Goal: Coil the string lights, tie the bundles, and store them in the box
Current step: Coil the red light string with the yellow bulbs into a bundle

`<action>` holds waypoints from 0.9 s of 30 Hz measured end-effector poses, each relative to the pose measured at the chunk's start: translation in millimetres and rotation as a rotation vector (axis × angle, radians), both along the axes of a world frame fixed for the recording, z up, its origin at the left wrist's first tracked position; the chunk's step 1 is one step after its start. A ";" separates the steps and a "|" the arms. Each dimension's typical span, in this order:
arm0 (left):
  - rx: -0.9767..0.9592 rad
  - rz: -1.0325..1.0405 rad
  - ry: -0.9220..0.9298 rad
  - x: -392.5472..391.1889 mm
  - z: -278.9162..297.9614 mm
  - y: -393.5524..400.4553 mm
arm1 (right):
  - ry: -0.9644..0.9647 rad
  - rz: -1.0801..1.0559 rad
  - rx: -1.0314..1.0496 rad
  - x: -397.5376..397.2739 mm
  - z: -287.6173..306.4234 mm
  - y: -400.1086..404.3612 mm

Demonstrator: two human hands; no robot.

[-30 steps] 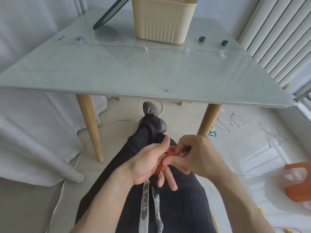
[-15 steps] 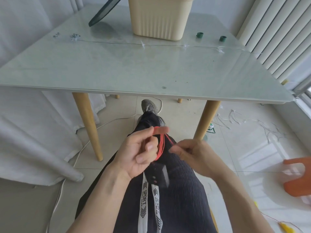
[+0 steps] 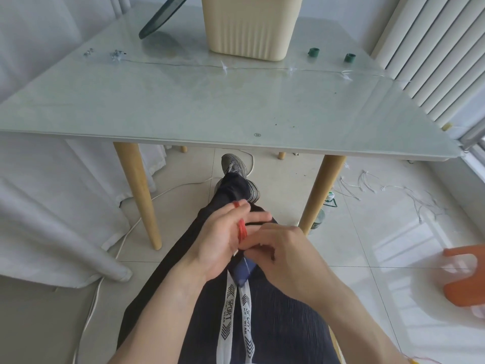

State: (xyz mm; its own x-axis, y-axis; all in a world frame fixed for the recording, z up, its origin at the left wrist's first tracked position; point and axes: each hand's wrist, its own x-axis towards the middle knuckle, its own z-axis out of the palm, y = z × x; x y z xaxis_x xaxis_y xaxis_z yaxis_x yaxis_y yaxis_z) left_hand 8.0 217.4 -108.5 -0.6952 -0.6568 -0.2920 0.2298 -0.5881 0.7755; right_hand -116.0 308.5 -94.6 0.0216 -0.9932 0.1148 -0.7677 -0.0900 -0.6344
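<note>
Over my lap, my left hand (image 3: 220,237) has a red band (image 3: 242,229) looped round its fingers, with one end showing at the fingertip. My right hand (image 3: 280,253) pinches the band's lower end beside the left palm. A dark blue object (image 3: 242,271) sits under both hands; what it is I cannot tell. A thin wire of string lights (image 3: 225,67) lies stretched across the far part of the glass table (image 3: 183,109). The beige ribbed box (image 3: 249,27) stands at the back of the table.
Two green rolls (image 3: 313,52) (image 3: 349,58) sit right of the box, small metal bits (image 3: 116,54) at the back left. More string-light wire (image 3: 367,185) lies on the floor at right. An orange stool (image 3: 464,274) stands at the right edge. Wooden table legs (image 3: 139,195) flank my knees.
My right hand has moved in against the left hand and taken the lower end of the red band. The left hand has turned a little, with the band still looped on its fingers.
</note>
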 end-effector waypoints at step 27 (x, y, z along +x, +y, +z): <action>0.144 -0.310 0.486 15.6 -0.3 -5.3 | -0.592 -0.186 0.054 -50.1 -1.1 -3.9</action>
